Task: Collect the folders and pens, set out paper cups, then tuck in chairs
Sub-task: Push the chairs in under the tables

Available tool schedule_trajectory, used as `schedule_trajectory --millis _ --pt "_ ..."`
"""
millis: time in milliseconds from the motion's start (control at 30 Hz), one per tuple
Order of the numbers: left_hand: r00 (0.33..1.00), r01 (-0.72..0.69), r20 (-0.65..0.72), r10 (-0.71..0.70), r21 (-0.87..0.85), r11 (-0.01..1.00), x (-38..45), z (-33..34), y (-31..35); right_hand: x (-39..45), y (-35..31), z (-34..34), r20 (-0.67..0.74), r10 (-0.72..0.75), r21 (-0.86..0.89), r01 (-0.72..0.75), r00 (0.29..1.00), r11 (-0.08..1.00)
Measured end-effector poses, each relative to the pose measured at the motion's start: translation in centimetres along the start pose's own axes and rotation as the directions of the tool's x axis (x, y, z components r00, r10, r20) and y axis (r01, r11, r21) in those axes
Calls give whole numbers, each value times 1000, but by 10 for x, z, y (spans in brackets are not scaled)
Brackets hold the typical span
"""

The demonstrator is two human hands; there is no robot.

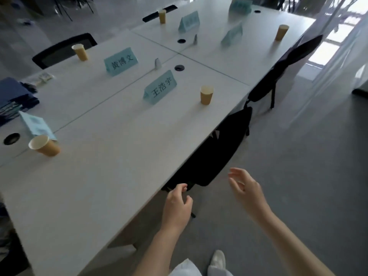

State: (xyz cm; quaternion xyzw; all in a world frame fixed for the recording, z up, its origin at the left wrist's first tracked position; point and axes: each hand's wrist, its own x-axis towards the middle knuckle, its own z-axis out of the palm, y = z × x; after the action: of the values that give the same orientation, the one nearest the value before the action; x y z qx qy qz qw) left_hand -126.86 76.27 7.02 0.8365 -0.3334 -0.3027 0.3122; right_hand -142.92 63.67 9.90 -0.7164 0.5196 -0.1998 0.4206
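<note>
A black chair sits pushed under the white table's near right edge. My left hand hovers just short of the chair's back, fingers loosely curled and holding nothing. My right hand is to its right, fingers relaxed and empty, clear of the chair. Several tan paper cups stand on the table, one in front of the tucked chair and one near the left. A second black chair stands further along the same edge. Dark blue folders are stacked at the far left.
Light blue name cards stand along the table's middle, next to round cable holes. More black chairs line the far side. Grey floor spreads to the right, with white curtains beyond. My white shoe shows below.
</note>
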Motion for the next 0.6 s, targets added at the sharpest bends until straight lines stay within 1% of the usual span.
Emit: schedule_trajectory --millis 33,133,233,300,400,467,600 --pt "1000 -14 7 14 -8 1000 5 19 20 13 10 -20 -2 -3 -8 3 1000 1000" --pt "999 -45 -1 45 -10 999 15 48 55 45 28 -54 13 -9 -33 9 1000 999" --pt "997 -68 -16 69 37 997 34 62 71 76 41 -71 45 10 -40 -8 999 999" --pt "995 -66 -66 71 69 995 54 63 76 100 42 -74 59 6 -55 -2 998 998" --pt "985 -17 -170 31 79 997 94 66 82 146 38 -73 111 -31 -56 38 993 998" --pt "975 33 -221 -20 56 998 124 68 85 179 28 -70 151 -56 -37 63 987 997" --pt "959 111 -264 -103 15 994 190 85 95 252 10 -66 246 -108 -37 121 963 992"
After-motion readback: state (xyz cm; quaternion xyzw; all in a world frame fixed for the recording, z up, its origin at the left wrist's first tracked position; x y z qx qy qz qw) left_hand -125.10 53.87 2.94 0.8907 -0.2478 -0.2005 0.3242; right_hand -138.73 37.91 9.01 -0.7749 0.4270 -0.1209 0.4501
